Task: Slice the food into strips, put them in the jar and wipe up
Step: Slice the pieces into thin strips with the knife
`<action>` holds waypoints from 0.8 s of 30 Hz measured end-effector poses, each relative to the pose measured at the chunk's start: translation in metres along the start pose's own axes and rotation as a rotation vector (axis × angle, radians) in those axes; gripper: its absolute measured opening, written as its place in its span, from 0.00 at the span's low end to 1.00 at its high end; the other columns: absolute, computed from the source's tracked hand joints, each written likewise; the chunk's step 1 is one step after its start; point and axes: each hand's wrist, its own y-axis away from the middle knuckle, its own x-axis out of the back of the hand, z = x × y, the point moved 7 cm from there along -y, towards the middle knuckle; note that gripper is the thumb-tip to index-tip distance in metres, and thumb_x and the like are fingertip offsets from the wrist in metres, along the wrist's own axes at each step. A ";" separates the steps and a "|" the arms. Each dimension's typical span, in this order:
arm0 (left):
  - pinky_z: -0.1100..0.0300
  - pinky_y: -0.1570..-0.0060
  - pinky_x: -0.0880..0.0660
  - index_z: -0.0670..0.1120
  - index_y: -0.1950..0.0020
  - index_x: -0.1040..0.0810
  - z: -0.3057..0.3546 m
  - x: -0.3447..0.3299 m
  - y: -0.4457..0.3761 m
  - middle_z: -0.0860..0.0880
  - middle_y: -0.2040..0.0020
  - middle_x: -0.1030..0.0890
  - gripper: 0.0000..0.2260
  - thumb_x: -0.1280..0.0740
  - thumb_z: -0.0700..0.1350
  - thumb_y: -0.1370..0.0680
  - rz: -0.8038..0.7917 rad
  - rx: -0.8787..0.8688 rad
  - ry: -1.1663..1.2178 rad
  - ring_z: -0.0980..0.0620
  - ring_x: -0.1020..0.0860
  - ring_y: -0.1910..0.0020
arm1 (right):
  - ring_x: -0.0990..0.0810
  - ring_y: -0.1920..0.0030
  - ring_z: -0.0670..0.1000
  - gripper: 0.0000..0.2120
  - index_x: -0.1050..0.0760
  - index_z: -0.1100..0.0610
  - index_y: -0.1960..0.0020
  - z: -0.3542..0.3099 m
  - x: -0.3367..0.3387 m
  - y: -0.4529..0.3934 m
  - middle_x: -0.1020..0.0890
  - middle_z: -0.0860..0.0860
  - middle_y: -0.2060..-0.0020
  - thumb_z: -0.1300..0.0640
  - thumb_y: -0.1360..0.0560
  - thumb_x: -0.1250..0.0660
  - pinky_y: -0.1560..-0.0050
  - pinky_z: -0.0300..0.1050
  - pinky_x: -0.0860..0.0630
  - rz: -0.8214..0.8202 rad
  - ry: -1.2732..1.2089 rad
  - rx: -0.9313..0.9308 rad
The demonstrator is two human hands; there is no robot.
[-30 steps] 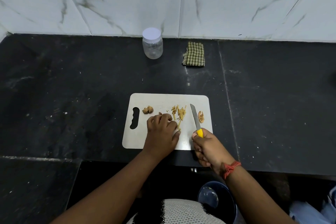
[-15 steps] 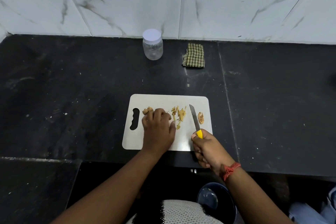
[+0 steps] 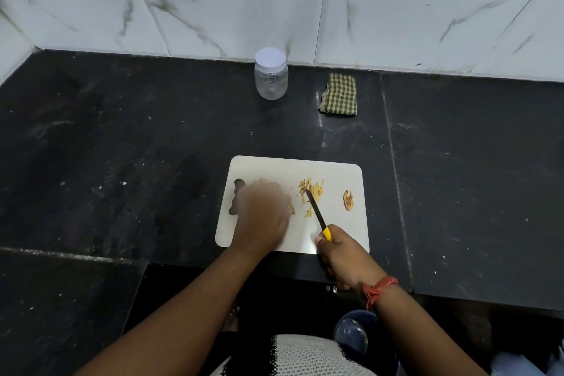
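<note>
Black stone counter (image 3: 122, 162), speckled with pale flecks, runs up to a white marble-look tiled wall (image 3: 396, 9). Only one view, from the head camera. White board (image 3: 335, 241) sits near the counter's front edge. Right hand (image 3: 345, 256) is curled tight round the yellow handle of the knife (image 3: 317, 212), blade angled up and left from the grip, tip in among the strips (image 3: 311, 192). Right of the blade lies a brown scrap (image 3: 348, 200). Left of the grip, the left hand (image 3: 262, 214) is over the board's handle end, badly blurred, so can't tell if it's holding anything. Jar (image 3: 271, 76), white lid on, stands well beyond the knife by the wall, checked cloth (image 3: 338, 94) folded to its right. Blue bucket (image 3: 354, 333) below the counter edge.
</note>
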 end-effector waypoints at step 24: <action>0.41 0.31 0.37 0.47 0.59 0.18 0.006 -0.002 -0.009 0.50 0.45 0.23 0.10 0.32 0.52 0.24 -0.110 0.055 -0.033 0.46 0.28 0.39 | 0.29 0.65 0.49 0.11 0.33 0.54 0.56 -0.004 0.006 -0.002 0.27 0.49 0.65 0.49 0.19 0.40 0.63 0.45 0.32 0.064 0.180 0.061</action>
